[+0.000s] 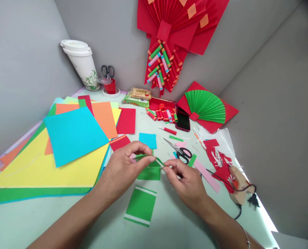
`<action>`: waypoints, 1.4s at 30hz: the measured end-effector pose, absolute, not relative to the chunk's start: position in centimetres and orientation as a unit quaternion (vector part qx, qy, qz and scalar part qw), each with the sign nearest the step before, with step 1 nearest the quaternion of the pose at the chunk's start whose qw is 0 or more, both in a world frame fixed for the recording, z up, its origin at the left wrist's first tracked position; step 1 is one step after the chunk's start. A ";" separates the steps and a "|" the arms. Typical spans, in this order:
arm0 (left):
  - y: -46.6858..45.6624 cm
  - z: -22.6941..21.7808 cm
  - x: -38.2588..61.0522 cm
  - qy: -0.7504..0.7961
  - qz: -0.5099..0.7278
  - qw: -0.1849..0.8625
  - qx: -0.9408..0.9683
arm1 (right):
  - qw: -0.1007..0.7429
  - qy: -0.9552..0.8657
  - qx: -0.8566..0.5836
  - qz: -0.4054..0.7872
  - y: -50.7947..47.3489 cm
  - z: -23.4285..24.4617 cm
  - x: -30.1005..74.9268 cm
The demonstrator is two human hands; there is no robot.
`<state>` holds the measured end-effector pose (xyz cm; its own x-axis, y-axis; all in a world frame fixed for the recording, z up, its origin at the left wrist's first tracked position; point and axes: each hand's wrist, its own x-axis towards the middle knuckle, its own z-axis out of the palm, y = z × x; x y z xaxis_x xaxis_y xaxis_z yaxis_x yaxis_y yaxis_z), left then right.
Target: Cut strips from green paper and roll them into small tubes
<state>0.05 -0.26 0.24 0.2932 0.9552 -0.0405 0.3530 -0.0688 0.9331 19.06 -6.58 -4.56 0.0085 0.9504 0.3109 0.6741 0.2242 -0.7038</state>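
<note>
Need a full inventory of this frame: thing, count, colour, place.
green paper piece being rolled: 1, green, between both hands
green paper rectangle with white edge strips: 1, near table edge
black-handled scissors: 1, right of hands
stack of coloured paper sheets: many, cyan on top, left
small cyan paper square: 1, centre
red glue stick: 1, centre back
black phone: 1, by green paper fan
rolled paper tubes: several, mostly red, back
white lidded cup: 1, corner
left hand: pinching green piece
right hand: pinching its end
</note>
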 end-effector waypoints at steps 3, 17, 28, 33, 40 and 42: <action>-0.3 0.2 0.1 0.494 0.321 0.497 0.637 | 0.385 -0.679 -0.599 0.181 -6.6 -4.8 19.1; -0.4 0.8 0.4 0.523 0.310 0.505 0.613 | 0.387 -0.681 -0.592 0.191 -6.6 -4.7 19.1; -0.2 0.6 -0.1 0.497 0.298 0.544 0.606 | 0.397 -0.667 -0.590 0.223 -6.4 -4.6 19.1; -0.3 0.7 -0.2 0.500 0.293 0.542 0.608 | 0.398 -0.653 -0.591 0.255 -6.6 -4.2 19.1; -0.6 0.5 -0.1 0.465 0.288 0.536 0.642 | 0.396 -0.576 -0.594 0.399 -6.4 -3.8 19.0; -0.7 0.5 0.0 0.462 0.281 0.536 0.649 | 0.386 -0.567 -0.604 0.405 -6.3 -3.8 19.0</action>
